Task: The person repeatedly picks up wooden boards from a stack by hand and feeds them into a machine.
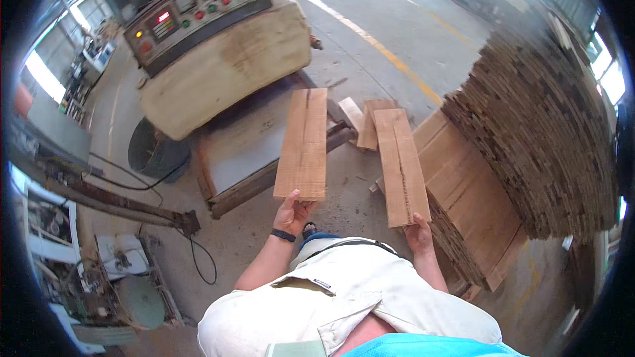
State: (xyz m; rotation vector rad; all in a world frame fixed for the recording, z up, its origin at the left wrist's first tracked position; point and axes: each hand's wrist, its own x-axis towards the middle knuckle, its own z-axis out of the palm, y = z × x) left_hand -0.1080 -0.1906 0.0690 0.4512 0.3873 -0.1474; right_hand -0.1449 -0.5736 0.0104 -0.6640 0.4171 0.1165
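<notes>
My left hand (294,209), with a dark band at the wrist, grips the near end of a reddish-brown wooden board (303,149). The board points away from me, and its far end overlaps the machine's pale metal bed in this view. In my right hand (419,233) is the near corner of a second wooden board (401,165), which has a dark crack along its length. This one slants slightly left at its far end. The two boards are apart, side by side, and part of my fingers is hidden under each.
A machine with a button panel (192,16) stands ahead on the left, above its metal bed (241,142). On the right are a low stack of boards (473,192) and a tall curved stack (536,125). Short board pieces (374,119) lie beyond my right board. A black cable (198,261) hangs left.
</notes>
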